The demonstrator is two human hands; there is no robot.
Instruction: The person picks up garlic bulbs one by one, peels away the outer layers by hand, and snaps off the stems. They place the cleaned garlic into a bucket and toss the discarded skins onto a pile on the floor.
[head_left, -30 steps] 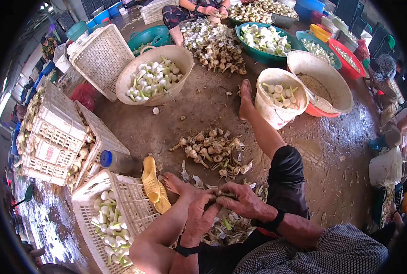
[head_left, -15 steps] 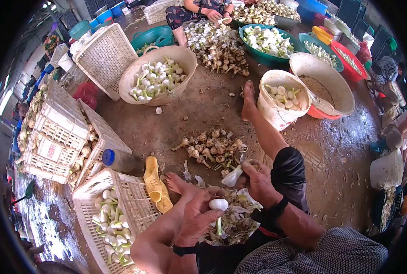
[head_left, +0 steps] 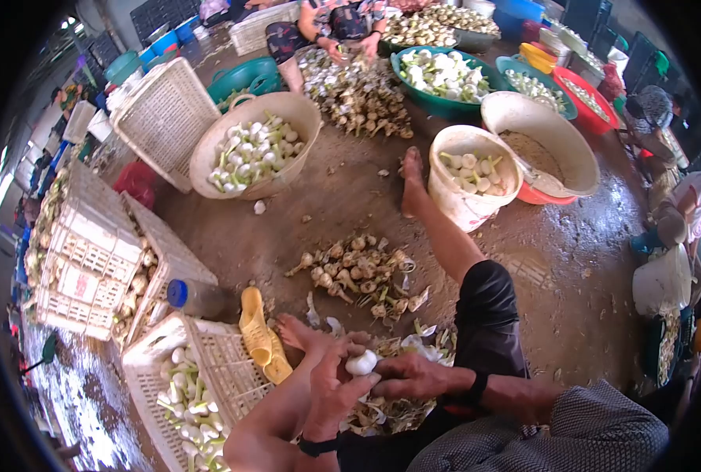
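Observation:
A peeled white garlic bulb [head_left: 361,363] sits between the thumb and fingers of my left hand [head_left: 331,389], above my lap. My right hand [head_left: 420,375] comes in from the right, its fingers closed against the bulb's lower side. The bulb's stem is hidden behind my fingers. Below my hands lie loose papery garlic skins [head_left: 390,413]. A pile of unpeeled garlic [head_left: 356,269] rests on the floor in front of me. To the left, peeled garlic with green stems [head_left: 189,401] fills part of a white plastic crate [head_left: 228,370].
Yellow slippers [head_left: 261,338] and a blue-capped bottle [head_left: 201,297] are beside the crate. Ahead stand a beige basin [head_left: 303,149] of peeled garlic and a white bucket [head_left: 468,206]. Stacked crates [head_left: 91,259] stand left. Another person's hands [head_left: 350,49] work at a far garlic heap.
My right hand has moved left and down to the bulb, and the white skin it held is gone from its fingers. The bulb in my left hand has shifted slightly left. The view has turned slightly.

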